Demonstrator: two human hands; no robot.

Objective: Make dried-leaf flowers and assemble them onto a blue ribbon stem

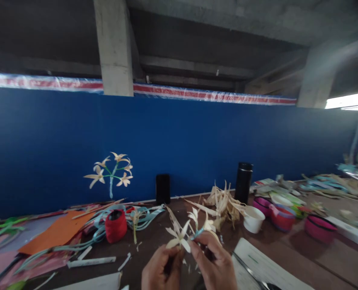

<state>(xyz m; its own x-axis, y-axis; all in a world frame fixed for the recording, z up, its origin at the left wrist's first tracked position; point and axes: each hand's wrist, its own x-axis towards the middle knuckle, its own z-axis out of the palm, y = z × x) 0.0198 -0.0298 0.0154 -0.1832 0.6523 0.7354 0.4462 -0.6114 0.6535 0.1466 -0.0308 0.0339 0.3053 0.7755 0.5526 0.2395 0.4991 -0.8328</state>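
My left hand (162, 266) is closed in a pinch at the base of a cream-coloured artificial flower (179, 235) with narrow pointed petals. Close beside it, my right hand (215, 259) pinches a stem wrapped in light blue (197, 233). Two more pale flowers (208, 224) show just beyond the right fingers; whether they join that stem I cannot tell. Behind the hands lies a heap of dry, straw-coloured husks (224, 205). A finished-looking spray of similar flowers (112, 171) on a blue-wrapped stem stands upright against the blue panel at left.
Red yarn (116, 227), blue cords (98, 231) and orange paper (58, 233) lie at left. A phone (162, 188) leans on the blue partition (191, 149). At right are a black bottle (243, 183), a white cup (253, 220), pink bands (320, 228) and scissors (251, 274) on paper.
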